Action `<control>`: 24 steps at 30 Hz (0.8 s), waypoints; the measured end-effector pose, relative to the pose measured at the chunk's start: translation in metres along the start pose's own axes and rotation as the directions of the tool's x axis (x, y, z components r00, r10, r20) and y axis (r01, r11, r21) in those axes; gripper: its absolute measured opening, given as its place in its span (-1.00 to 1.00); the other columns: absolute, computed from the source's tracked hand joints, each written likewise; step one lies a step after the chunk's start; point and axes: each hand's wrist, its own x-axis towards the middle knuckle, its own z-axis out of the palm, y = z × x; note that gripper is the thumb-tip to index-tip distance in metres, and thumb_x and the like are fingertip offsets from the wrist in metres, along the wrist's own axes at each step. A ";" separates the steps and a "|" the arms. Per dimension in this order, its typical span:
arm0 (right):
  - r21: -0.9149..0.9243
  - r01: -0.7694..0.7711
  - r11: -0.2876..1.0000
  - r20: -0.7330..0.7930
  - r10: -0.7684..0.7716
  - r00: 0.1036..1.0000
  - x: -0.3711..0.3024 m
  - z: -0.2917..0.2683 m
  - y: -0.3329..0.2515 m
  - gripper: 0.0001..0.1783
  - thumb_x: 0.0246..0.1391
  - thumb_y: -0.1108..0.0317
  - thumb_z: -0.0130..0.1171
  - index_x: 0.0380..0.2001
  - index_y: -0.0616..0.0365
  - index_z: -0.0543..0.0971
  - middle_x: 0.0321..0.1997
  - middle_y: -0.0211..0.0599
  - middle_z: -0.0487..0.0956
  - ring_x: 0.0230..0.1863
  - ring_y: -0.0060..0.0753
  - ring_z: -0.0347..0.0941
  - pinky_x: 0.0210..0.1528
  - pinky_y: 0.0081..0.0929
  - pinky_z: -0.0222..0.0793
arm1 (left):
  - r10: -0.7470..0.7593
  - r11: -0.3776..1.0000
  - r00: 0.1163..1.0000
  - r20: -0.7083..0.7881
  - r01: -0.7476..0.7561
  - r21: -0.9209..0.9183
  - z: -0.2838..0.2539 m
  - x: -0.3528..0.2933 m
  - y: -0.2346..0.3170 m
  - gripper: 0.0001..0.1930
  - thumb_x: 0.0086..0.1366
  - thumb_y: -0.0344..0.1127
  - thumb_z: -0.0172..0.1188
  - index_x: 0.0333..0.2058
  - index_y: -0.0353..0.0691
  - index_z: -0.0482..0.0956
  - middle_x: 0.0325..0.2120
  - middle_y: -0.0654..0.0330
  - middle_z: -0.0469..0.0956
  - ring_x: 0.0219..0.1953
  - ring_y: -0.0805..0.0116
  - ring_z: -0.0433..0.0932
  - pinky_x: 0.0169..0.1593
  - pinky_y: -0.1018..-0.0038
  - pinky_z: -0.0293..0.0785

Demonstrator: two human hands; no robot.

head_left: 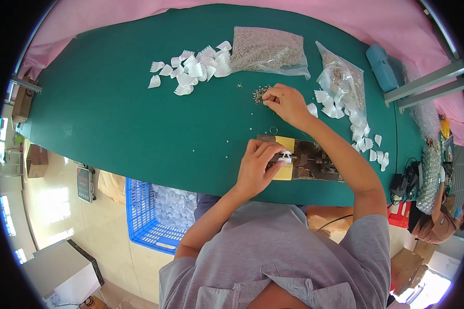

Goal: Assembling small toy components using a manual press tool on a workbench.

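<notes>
My left hand (pixel 257 167) is closed in a pinch around a small white plastic piece (pixel 285 157). It holds the piece over the yellow strip (pixel 284 174) of a dark brown block-like fixture (pixel 314 160) near the table's front edge. Farther out, my right hand (pixel 288 104) has thumb and fingers pinched together at the edge of a small heap of tiny brownish parts (pixel 259 95). Whatever sits between those fingertips is too small to make out. A thin ring (pixel 273 131) lies between the heap and the fixture.
On the green table (pixel 118 113), white toothed plastic pieces (pixel 191 69) lie in a loose pile beside a clear bag of small parts (pixel 268 49). A second bag (pixel 345 77) has more pieces around it. A blue crate (pixel 139 216) stands below; another person (pixel 438 221) is at right.
</notes>
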 end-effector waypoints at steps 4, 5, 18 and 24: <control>0.031 0.021 0.999 0.026 -0.022 0.999 -0.005 -0.008 -0.003 -0.85 0.13 0.43 0.36 -0.23 0.19 0.67 -0.34 -0.35 0.59 -0.38 -0.47 0.54 -0.27 -0.46 0.48 | -0.029 1.000 1.000 0.006 0.030 -0.004 0.001 -0.001 0.000 -0.62 0.12 -0.46 0.44 -0.06 -0.15 0.59 -0.10 0.27 0.66 -0.13 0.08 0.45 0.00 0.27 0.45; 0.072 -0.032 0.997 0.013 0.032 0.999 -0.009 -0.016 -0.010 -0.86 0.14 0.43 0.36 -0.23 0.19 0.66 -0.35 -0.37 0.58 -0.38 -0.50 0.54 -0.27 -0.48 0.48 | -0.030 1.000 1.000 0.002 0.030 -0.008 0.001 0.000 0.001 -0.62 0.12 -0.46 0.44 -0.06 -0.15 0.59 -0.10 0.27 0.66 -0.13 0.08 0.45 0.00 0.27 0.45; 0.210 -0.082 0.974 0.135 0.054 0.989 -0.020 -0.028 -0.026 -0.85 0.13 0.42 0.32 -0.22 0.17 0.71 -0.26 -0.27 0.71 -0.29 -0.41 0.64 -0.15 -0.44 0.56 | -0.011 1.000 1.000 -0.002 0.011 -0.016 -0.001 0.000 -0.001 -0.62 0.11 -0.47 0.44 -0.07 -0.13 0.60 -0.11 0.27 0.66 -0.13 0.08 0.44 0.00 0.27 0.45; 0.136 -0.025 0.990 0.234 -0.007 0.972 -0.025 -0.005 -0.040 -0.86 0.10 0.49 0.33 -0.24 0.15 0.72 -0.30 -0.32 0.65 -0.32 -0.45 0.59 -0.21 -0.48 0.50 | -0.015 1.000 1.000 -0.003 0.015 -0.010 0.001 -0.002 -0.004 -0.63 0.12 -0.46 0.43 -0.07 -0.13 0.61 -0.11 0.27 0.65 -0.13 0.10 0.44 -0.04 0.29 0.47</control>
